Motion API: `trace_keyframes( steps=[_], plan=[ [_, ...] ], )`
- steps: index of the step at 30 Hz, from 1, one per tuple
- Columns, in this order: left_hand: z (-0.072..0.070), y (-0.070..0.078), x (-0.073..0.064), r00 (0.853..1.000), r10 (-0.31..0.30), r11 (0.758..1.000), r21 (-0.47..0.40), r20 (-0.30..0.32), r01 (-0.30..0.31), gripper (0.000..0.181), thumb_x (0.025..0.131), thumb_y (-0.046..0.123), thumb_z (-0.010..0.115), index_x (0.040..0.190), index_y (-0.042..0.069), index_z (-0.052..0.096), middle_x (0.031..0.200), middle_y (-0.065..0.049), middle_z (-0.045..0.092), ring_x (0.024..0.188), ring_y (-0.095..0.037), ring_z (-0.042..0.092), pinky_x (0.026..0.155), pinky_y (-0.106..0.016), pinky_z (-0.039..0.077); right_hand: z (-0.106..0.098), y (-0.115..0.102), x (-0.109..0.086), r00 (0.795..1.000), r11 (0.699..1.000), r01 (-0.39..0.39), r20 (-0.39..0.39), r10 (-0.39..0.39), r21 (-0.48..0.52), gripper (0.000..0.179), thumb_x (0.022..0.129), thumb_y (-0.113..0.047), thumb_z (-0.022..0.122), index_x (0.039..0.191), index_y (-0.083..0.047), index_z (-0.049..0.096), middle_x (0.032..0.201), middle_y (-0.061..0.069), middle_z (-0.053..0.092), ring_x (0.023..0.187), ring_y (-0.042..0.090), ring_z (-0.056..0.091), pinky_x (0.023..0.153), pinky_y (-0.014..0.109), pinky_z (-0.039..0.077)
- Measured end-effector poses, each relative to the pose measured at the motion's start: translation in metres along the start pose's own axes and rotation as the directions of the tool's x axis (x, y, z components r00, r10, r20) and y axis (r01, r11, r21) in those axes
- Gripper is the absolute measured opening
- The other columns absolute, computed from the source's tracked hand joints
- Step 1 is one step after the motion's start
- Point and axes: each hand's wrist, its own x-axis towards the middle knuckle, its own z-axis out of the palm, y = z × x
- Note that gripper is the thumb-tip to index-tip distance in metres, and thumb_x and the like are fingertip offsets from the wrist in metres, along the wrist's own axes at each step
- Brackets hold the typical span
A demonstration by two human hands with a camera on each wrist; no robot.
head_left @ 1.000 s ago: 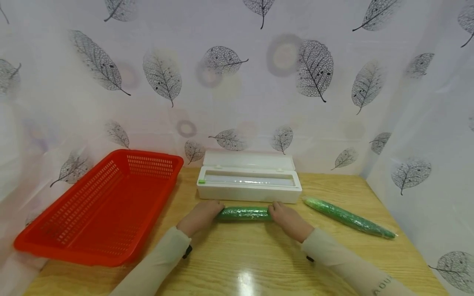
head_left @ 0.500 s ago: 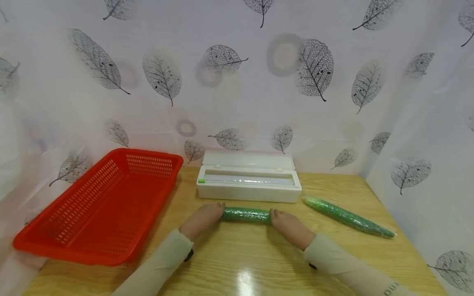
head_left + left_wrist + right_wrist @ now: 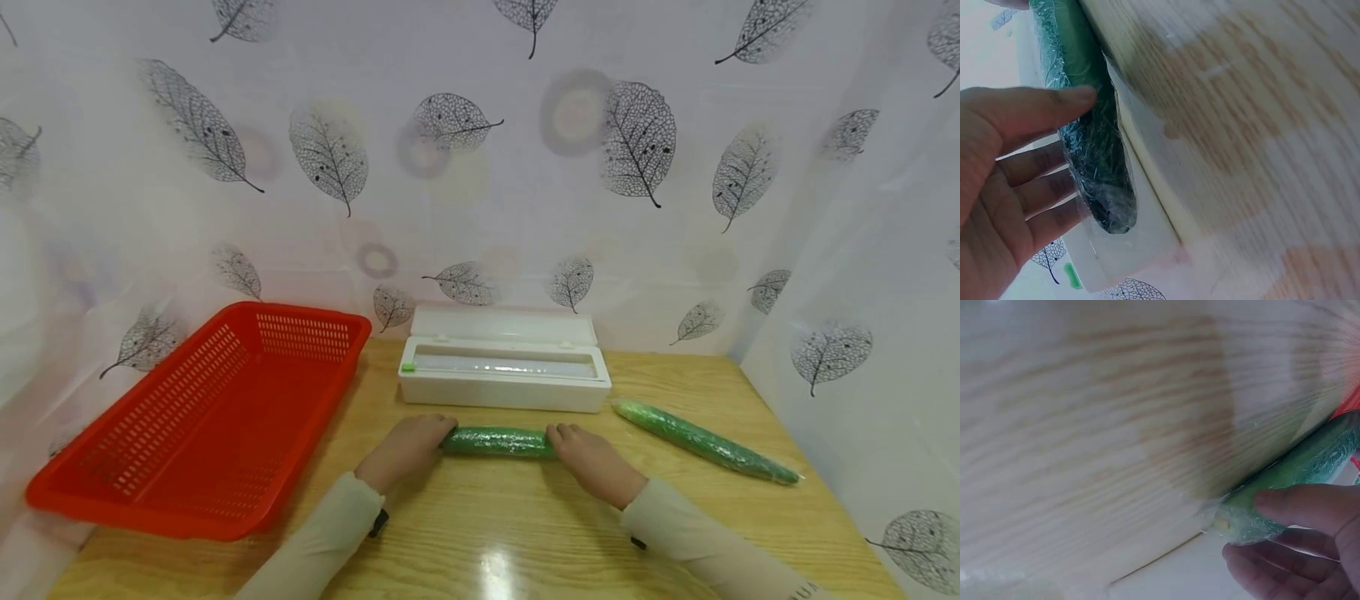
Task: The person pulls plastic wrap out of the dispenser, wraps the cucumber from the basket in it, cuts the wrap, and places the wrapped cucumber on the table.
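A green cucumber [image 3: 498, 442] wrapped in clear cling film lies crosswise between my two hands, in front of the white box. My left hand [image 3: 411, 446] grips its left end; in the left wrist view the thumb presses one side and the fingers curl behind the dark, film-covered tip [image 3: 1113, 206]. At the other end my right hand [image 3: 592, 458] pinches the cucumber between thumb and fingers, and crinkled film [image 3: 1235, 528] bunches over the pale tip in the right wrist view. A second film-wrapped cucumber [image 3: 705, 442] lies slanted on the table to the right.
Behind the hands stands a white cling film box [image 3: 502, 393] with its lid raised and a green slider [image 3: 408, 367] at its left. A red plastic basket [image 3: 300, 467] sits on the left of the wooden table [image 3: 480, 517]. A leaf-patterned curtain [image 3: 480, 217] hangs behind.
Both hands have shifted the held cucumber slightly toward the table's front, away from the box. Their grip on its ends has moved a little. The second cucumber, box and basket stay put.
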Motion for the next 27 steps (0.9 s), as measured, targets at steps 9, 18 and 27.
trace_keyframes(
  steps=[9,18,27],
  plan=[
    [0.001,0.0,-0.002,0.999,-0.013,0.999,-0.043,0.03,0.014,0.048,0.081,0.012,0.071,0.126,0.013,0.053,0.109,-0.003,0.065,0.09,-0.015,0.06,0.087,-0.036,0.052,-0.001,0.0,-0.003,1.0,1.0,-0.001,-0.015,0.001,0.009,0.03,0.079,0.002,0.069,0.105,0.001,0.055,0.086,0.01,0.062,0.073,0.018,0.061,0.056,0.022,0.051],
    [-0.002,0.004,-0.001,1.0,-0.015,1.0,0.011,0.002,0.015,0.06,0.081,0.025,0.072,0.134,0.012,0.048,0.124,-0.008,0.06,0.106,-0.022,0.059,0.094,-0.041,0.049,-0.014,0.0,-0.004,0.987,0.975,-0.145,0.092,0.131,0.167,0.048,0.078,-0.013,0.073,0.119,0.005,0.054,0.106,0.018,0.064,0.092,0.028,0.064,0.073,0.036,0.056],
    [-0.009,0.019,0.002,0.945,0.016,0.985,0.169,-0.328,0.042,0.077,0.084,0.054,0.059,0.144,0.011,0.036,0.149,-0.016,0.035,0.137,-0.035,0.033,0.112,-0.055,0.025,-0.032,0.003,0.006,0.968,0.962,-0.222,-0.085,0.237,0.161,0.076,0.083,-0.046,0.065,0.136,0.003,0.043,0.138,0.023,0.047,0.122,0.037,0.051,0.099,0.049,0.044]
  ],
)
